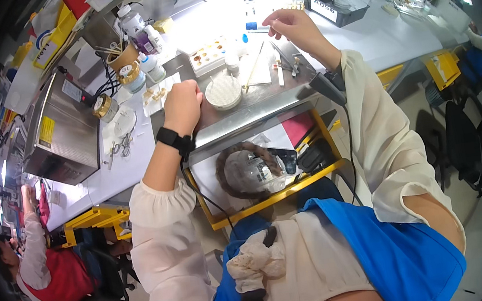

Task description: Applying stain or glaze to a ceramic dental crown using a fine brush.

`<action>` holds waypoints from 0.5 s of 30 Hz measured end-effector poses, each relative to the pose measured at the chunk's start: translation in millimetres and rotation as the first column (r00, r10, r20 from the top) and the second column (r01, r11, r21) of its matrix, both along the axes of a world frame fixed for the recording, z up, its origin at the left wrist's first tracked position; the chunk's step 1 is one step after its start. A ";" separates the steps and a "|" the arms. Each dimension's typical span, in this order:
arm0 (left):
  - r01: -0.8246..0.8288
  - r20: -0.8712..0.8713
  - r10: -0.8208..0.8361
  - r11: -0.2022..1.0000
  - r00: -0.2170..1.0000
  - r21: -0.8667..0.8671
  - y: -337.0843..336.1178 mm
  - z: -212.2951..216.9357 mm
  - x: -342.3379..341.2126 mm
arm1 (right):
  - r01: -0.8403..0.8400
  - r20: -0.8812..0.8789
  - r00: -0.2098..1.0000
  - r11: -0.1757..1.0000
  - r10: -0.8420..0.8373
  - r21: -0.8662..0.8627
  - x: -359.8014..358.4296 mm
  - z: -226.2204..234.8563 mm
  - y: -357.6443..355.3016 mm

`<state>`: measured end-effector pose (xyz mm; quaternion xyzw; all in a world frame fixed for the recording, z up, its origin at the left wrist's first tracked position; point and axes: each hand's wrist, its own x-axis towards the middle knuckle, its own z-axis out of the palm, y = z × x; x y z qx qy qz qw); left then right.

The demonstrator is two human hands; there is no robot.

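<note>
Nearest to the body, a yellow drawer (316, 176) stands open, with a clear rounded container (244, 171) and a brown fluffy ring (222, 174) in it. Beyond it, on a metal plate (271, 102), lies a round white disc (223, 93). The left hand (183, 104) is just beside this disc, curled; its palm is hidden, so I cannot tell if it grips something. Farther, the right hand (296, 30) has its fingers loosely bent near a blue-capped tube (253, 26); whether it holds the tube, I cannot tell.

The work seems to be in the middle: tools are laid out, small brownish pieces (154, 93) lie on white paper, and the disc carries no clear piece. How many pieces are finished or remain, I cannot judge.

Behind the disc is a white palette (198, 66) with brown spots. A metal box (61, 128) stands at left. In the room, 2 co-workers sit: 1 in a red vest (63, 276), 1 in blue (474, 63).
</note>
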<state>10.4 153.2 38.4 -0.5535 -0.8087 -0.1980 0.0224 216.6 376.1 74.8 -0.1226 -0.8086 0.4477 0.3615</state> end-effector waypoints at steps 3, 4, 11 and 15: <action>-0.011 -0.008 0.012 0.999 1.000 0.032 6.3 -2.3 -6.8 | 0.130 -0.009 0.991 0.975 -0.130 0.181 5.1 -0.4 -10.1; -0.009 -0.003 0.009 0.999 1.000 0.052 6.0 -0.7 -7.5 | 0.245 -0.017 0.968 0.928 -0.250 0.281 7.0 -0.4 -15.7; -0.170 0.518 -0.096 0.881 0.850 0.441 1.6 27.8 27.9 | -0.242 0.019 0.968 0.949 0.251 -0.202 13.6 -22.2 -122.6; -0.355 0.769 -0.504 0.688 0.393 0.633 6.8 42.1 59.0 | -0.467 -0.067 0.822 0.600 0.566 -0.650 7.1 -42.6 -182.7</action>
